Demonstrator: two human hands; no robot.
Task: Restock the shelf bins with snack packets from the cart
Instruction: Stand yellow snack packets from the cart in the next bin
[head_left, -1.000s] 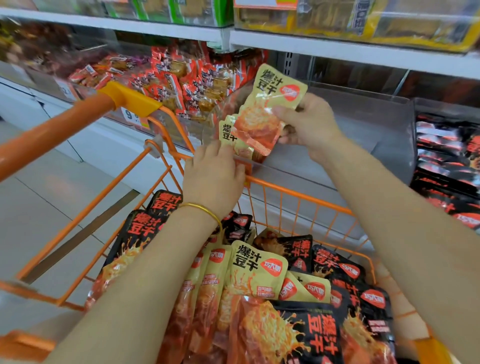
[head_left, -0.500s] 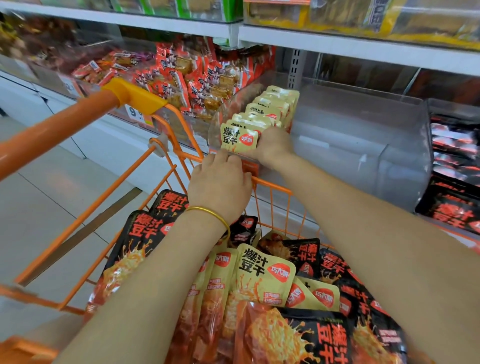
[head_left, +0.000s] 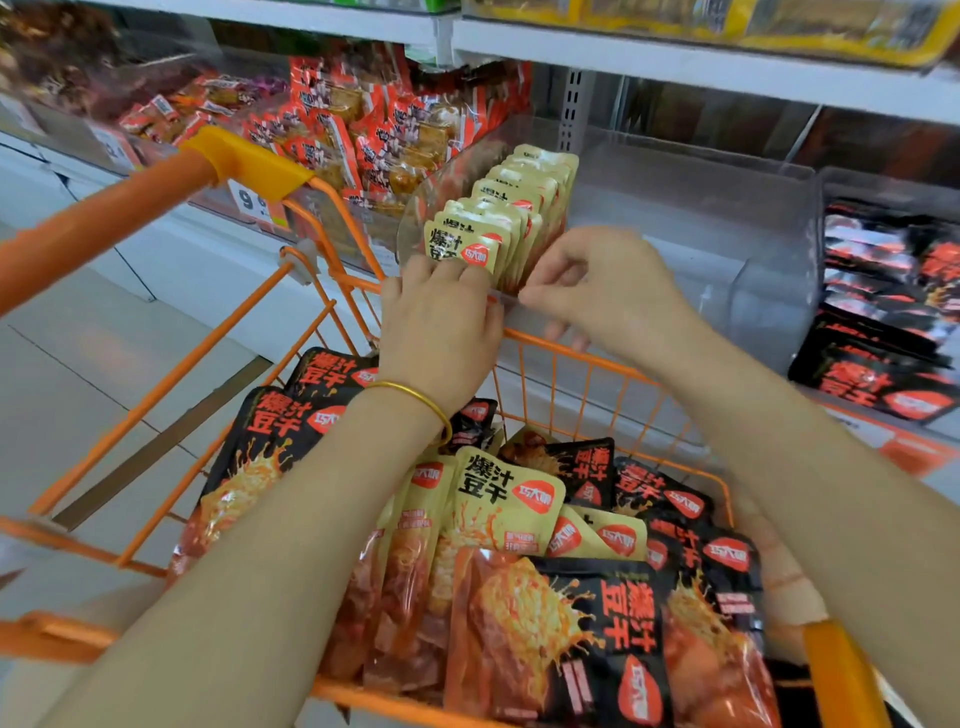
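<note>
The yellow snack packets (head_left: 506, 208) stand in a row at the left side of the clear shelf bin (head_left: 675, 223). A second ago the right hand (head_left: 608, 291) held one of them above the bin. Now this packet is in the row and the hand carries no packet. Its fingers are curled narrow at the front edge of the bin; whether they pinch it, we cannot tell. The left hand (head_left: 441, 317) presses the front packet (head_left: 460, 247) with bent fingers. We judge that one more packet is restocked, and most of the bin is not yet filled. Below the hands, the orange cart (head_left: 571, 358) holds many yellow and black packets (head_left: 597, 623). Neighbour bins carry red packets (head_left: 374, 119), under a white shelf (head_left: 675, 60); the floor (head_left: 104, 338) is pale tile.
</note>
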